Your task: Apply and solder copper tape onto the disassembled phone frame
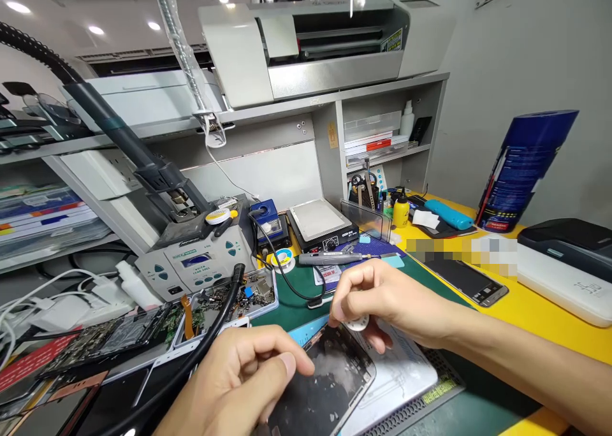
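My left hand [251, 375] is over the left part of a dark phone or tablet panel [335, 372], its thumb against the side of the index finger. Anything pinched there is too small to make out. My right hand [368, 299] is closed above the panel's upper edge, thumb and index finger together. A small white round spool-like thing [357, 323] shows under its curled fingers, partly hidden. The panel has a worn, smudged black face and a thin metal frame. It lies on a whitish plate [411, 375] with line drawings, over a green mat [482, 375].
A soldering station [191, 267] and a tray of circuit boards [261, 296] stand left, with a black hose [234, 289] crossing in front. Behind are a grey pen-shaped tool [329, 258] and a hot plate [320, 222]. A phone [463, 280] and white box [567, 289] lie right.
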Available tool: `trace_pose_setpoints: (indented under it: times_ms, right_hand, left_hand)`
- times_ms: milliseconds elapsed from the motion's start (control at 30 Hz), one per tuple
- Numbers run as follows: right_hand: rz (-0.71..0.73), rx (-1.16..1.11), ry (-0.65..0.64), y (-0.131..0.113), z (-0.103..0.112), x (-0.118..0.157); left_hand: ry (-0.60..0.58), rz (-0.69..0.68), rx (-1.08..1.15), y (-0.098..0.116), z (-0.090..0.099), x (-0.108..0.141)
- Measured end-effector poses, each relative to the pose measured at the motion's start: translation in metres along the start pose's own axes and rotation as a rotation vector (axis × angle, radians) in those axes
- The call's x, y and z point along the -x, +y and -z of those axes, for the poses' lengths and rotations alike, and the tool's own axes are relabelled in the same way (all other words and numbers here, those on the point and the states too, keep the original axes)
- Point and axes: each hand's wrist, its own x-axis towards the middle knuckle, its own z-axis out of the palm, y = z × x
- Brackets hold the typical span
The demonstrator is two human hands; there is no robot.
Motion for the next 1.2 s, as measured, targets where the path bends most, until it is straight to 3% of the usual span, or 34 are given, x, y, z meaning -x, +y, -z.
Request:
trace_pose_setpoints:
  times_ms: [100,400,667,833,1100,1200]
  right_hand:
    - [0.014,-0.004,0.007,0.000,0.005,-0.003]
    - [0.049,-0.103,-0.014,-0.002,0.017,-0.009]
    - [0.066,-0.181,-0.051,0.001,0.022,-0.013]
    - [0.046,-0.234,-0.050,0.000,0.024,-0.015]
    - [0.104,-0.263,-0.050,-0.007,0.019,-0.004]
    - [0.155,-0.251,-0.044,-0.007,0.015,0.000]
  left_hand:
    - [-0.005,-0.048,-0.005,0.002,0.003,-0.007]
    - [0.170,-0.188,-0.056,-0.002,-0.010,-0.012]
    - [0.578,-0.560,-0.433,-0.015,-0.002,-0.023]
    - [0.749,-0.781,-0.598,-0.021,0.006,-0.027]
    - [0.847,-0.843,-0.640,-0.019,0.009,-0.029]
    - [0.822,-0.813,-0.609,-0.013,0.009,-0.030]
